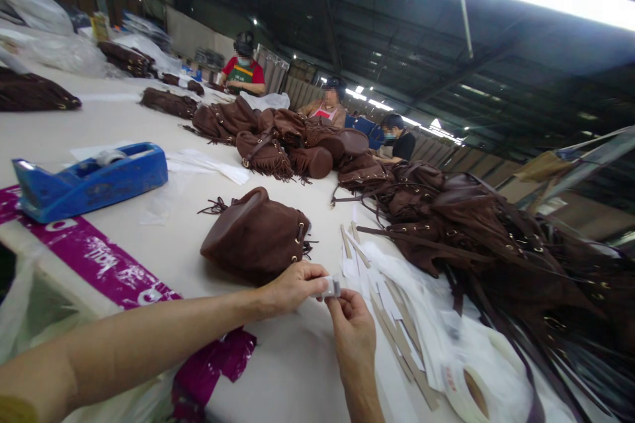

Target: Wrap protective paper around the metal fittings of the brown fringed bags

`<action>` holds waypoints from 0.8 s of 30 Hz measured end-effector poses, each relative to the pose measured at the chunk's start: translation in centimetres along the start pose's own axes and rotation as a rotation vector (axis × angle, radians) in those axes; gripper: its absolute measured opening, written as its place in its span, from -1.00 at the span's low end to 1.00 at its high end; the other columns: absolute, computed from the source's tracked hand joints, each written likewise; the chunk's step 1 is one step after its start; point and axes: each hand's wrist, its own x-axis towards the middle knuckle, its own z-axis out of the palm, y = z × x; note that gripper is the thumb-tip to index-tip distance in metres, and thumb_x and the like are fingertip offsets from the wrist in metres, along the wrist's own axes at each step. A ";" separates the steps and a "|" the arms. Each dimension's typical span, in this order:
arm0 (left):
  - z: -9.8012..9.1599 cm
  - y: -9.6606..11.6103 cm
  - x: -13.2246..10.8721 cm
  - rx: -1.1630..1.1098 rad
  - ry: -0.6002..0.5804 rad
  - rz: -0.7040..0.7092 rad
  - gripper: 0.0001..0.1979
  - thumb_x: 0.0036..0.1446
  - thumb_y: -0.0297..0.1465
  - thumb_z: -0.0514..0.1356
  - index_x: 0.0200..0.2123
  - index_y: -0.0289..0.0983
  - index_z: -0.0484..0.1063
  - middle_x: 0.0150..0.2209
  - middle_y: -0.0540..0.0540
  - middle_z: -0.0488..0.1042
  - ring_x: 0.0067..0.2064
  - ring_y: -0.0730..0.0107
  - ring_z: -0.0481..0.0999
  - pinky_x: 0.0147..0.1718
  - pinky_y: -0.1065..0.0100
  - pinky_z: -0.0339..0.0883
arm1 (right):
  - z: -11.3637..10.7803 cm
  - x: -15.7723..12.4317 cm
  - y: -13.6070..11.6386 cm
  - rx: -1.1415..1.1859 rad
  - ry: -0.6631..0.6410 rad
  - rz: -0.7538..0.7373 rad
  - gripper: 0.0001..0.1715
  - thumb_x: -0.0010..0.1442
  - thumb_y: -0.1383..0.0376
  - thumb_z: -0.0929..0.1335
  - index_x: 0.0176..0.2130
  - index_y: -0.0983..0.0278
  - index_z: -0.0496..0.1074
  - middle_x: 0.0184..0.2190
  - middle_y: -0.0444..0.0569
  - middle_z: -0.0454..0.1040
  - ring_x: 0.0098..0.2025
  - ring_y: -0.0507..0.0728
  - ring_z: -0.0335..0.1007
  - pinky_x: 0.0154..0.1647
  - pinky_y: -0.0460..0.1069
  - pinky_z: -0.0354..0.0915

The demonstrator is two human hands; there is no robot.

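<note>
Between the fingertips of my left hand (297, 287) and my right hand (352, 324) is a small, whitish, shiny piece (329, 287), blurred, perhaps folded paper or plastic. Both hands pinch it above the table, close to the front of a brown drawstring bag (258, 234). That bag lies on its side, with metal eyelets along its mouth and thin tassels at its ends. My left wrist passes just in front of it. A blue tape dispenser (99, 178) stands to the left, apart from my hands.
Many brown fringed bags (278, 135) are heaped across the table (183, 205) and along the right. Cardboard strips (401, 337), white sheets and a tape roll (466, 390) lie at right. A purple printed strip (104, 258) runs along the near edge. Several people (243, 73) work beyond.
</note>
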 end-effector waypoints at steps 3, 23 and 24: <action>0.1 0.1 0.0 0.009 0.006 0.035 -0.78 0.09 -0.33 0.13 -0.40 -0.35 0.49 -0.44 -0.03 0.40 -0.33 0.41 0.33 -0.31 0.45 0.19 | 0.2 0.4 0.9 0.043 0.021 0.001 -0.50 -0.07 -0.04 0.46 -0.29 0.28 0.37 -0.47 -0.07 0.56 -0.40 0.13 0.48 -0.32 -0.02 0.31; 0.4 0.8 -0.6 0.430 -0.010 0.151 -0.75 0.18 -0.35 0.09 -0.26 -0.25 0.57 -0.40 0.00 0.50 -0.24 0.36 0.37 -0.16 0.45 0.16 | -0.3 -0.7 0.9 0.081 0.174 0.136 -0.52 -0.19 0.01 0.51 -0.42 0.28 0.38 -0.71 -0.32 0.22 -0.68 -0.06 0.02 -0.68 -0.11 -0.05; 0.5 0.8 -0.6 0.407 -0.005 0.141 -0.75 0.17 -0.34 0.10 -0.26 -0.24 0.57 -0.40 0.00 0.50 -0.24 0.36 0.37 -0.15 0.45 0.16 | -0.2 -0.9 1.0 0.154 0.174 0.185 -0.51 -0.19 -0.01 0.51 -0.41 0.28 0.37 -0.75 -0.36 0.14 -0.71 -0.08 -0.04 -0.70 -0.12 -0.10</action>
